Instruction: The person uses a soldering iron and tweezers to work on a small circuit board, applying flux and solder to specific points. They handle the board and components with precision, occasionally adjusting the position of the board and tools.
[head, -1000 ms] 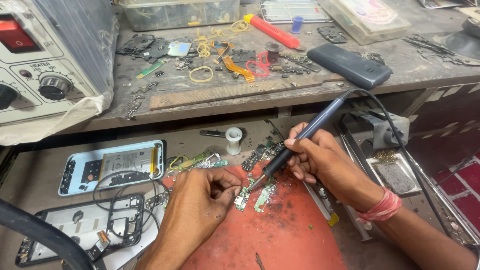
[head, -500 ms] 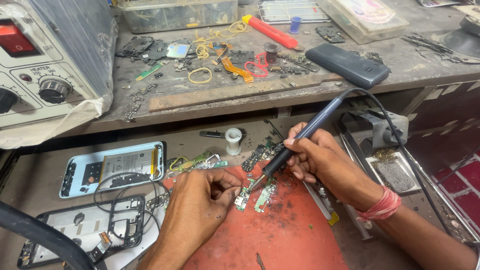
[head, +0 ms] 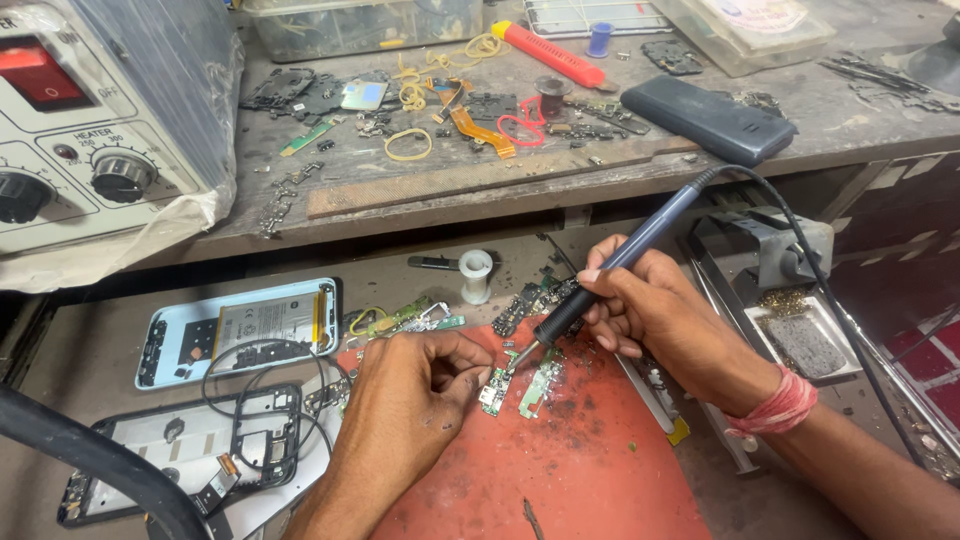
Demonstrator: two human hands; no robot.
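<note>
My right hand grips a dark blue soldering iron like a pen, its tip down on a small green circuit board lying on a red mat. My left hand rests on the mat with fingers curled, its fingertips pinning that small board. A second narrow green board lies just right of it. The iron's black cable loops away to the right.
An opened light blue phone and a black phone frame lie left of the mat. A white solder spool stands behind. The upper shelf holds a soldering station, a dark phone, a red knife and several scattered parts. An iron stand sits right.
</note>
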